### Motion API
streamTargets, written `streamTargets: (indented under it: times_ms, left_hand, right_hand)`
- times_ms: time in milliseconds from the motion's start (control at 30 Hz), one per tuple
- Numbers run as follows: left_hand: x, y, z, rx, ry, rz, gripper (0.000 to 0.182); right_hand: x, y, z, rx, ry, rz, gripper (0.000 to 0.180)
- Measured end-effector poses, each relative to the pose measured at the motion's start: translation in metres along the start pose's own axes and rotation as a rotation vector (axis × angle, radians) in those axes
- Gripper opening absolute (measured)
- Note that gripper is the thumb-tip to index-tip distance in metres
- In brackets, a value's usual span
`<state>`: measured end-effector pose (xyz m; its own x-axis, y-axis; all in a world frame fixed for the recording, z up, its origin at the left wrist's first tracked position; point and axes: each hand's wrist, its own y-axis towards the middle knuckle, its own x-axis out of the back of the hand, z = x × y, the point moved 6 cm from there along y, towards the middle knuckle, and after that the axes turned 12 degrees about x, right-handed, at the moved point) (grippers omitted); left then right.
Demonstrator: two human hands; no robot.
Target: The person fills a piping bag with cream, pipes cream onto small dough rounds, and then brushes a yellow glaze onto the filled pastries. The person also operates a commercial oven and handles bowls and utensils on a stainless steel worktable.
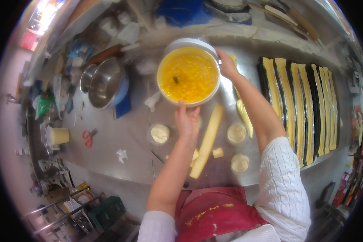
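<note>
Both my hands hold a round white tub (167,99), tilted so its inside faces me. My left hand (187,121) supports its near lower rim, while my right hand (227,65) grips the far right side. Inside is a glossy yellow-orange filling (189,74) with lumps and one small dark piece. Below the tub, a long pale yellow cake strip (208,140) lies slantwise on the steel table (109,130). A small cut cake piece (217,152) sits to its right. Around these stand clear cups with cream, one cup (159,133) on the left and two cups (237,133) on the right.
At right, a black tray (316,112) carries several long pastry strips. A yellow piping bag (244,116) lies beside my right forearm. Steel bowls (104,84), red-handled scissors (88,138) and a yellow-filled cup (58,135) are on the left. A crumpled tissue (121,155) lies near the front edge.
</note>
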<state>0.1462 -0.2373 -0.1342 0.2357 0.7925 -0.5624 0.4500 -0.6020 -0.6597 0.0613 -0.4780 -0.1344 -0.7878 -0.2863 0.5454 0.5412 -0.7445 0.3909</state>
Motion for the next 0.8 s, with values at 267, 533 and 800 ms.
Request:
streamTargets:
  times_ms: [267,533,800]
  left_hand:
    - [0.011,0.004,-0.011,0.072,0.126,0.018,0.041]
    - [0.021,0.008,-0.026,0.101,0.173,0.044,0.032]
    - [0.018,0.01,-0.023,0.109,0.172,0.127,0.029]
  right_hand:
    - [0.006,0.004,-0.018,-0.155,0.054,0.016,0.043]
    - [-0.006,0.011,-0.052,-0.299,-0.075,0.012,0.047]
    - [0.008,-0.002,-0.09,-0.348,0.157,-0.118,0.051]
